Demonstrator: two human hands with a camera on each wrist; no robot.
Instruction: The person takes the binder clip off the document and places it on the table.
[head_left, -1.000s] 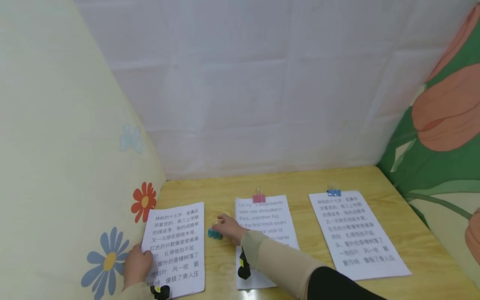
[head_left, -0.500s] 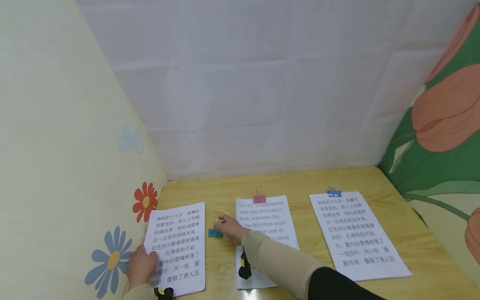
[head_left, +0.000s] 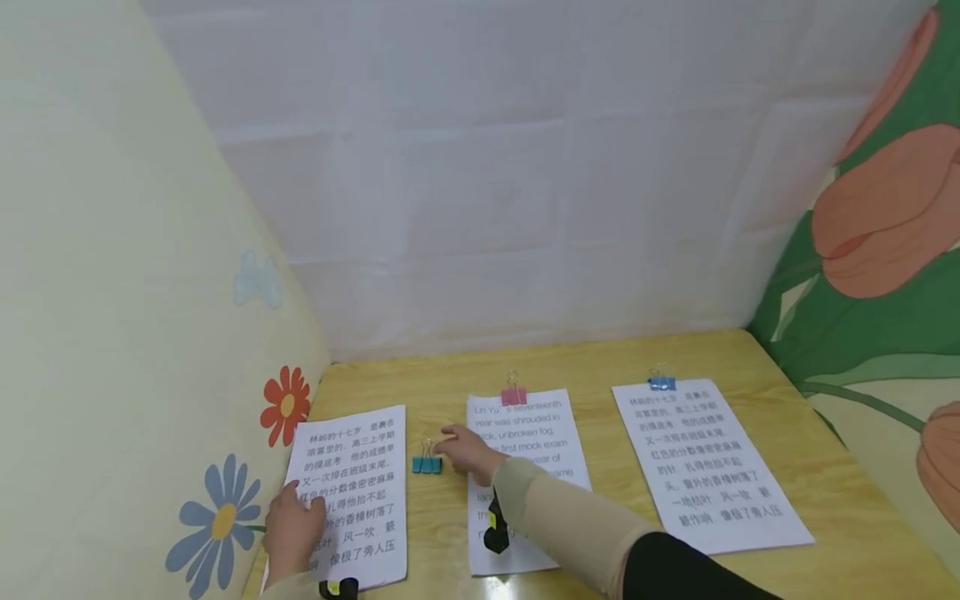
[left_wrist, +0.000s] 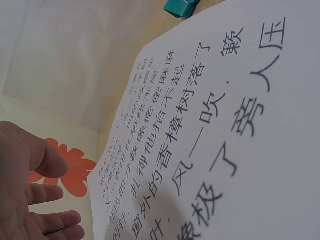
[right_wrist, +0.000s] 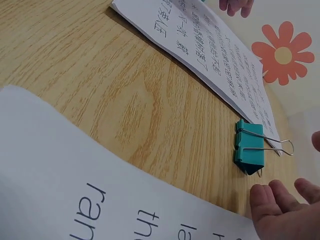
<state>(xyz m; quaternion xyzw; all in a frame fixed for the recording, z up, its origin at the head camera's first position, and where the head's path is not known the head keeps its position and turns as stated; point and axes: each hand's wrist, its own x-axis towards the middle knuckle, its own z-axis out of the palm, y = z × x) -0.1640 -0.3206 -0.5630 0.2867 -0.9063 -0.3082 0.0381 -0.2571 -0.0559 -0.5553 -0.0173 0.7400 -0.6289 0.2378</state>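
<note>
Pages (head_left: 536,442) in pink clip (head_left: 514,396), teal clip (head_left: 427,465) beside right hand (head_left: 472,452) — fingers loose, left hand (head_left: 294,529) — fingers relaxed — over other sheets (head_left: 360,492)

On the table (head_left: 438,533) lie, from left to right, the left paper stack (head_left: 363,508), the middle paper stack (head_left: 536,433) and the right paper stack (head_left: 712,467). Between the first two is a loose clip (head_left: 427,465). A second clip (head_left: 513,396) sits on the far edge of the middle paper stack, a third clip (head_left: 662,383) on that of the right one. The left hand (head_left: 295,529) is at the left paper stack's left side, the right hand (head_left: 468,452) just right of the loose clip
</note>
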